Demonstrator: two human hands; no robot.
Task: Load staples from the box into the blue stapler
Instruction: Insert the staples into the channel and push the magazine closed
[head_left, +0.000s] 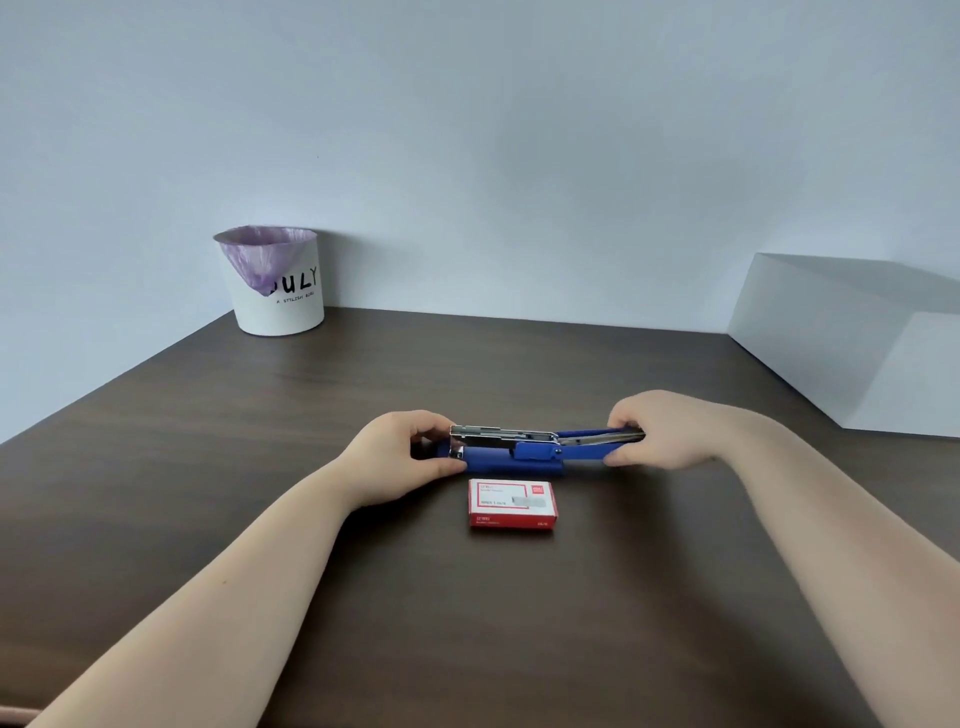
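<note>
On the dark worktop, the left hand grips the blue stapler at its base end, fingers pinching it. The right hand pinches the swung-open top arm. The closed red staple box lies just beside it.

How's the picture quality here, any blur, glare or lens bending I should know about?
Head view: soft even light; wide-angle bending stretches the forearms and table edges; small glare on the blue stapler metal rail; staple box print too soft to read; right hand slightly blurred.

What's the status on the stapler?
Left hand grips stapler base, right hand grips flipped-open top. Box shut, untouched. Nothing in the way.
</note>
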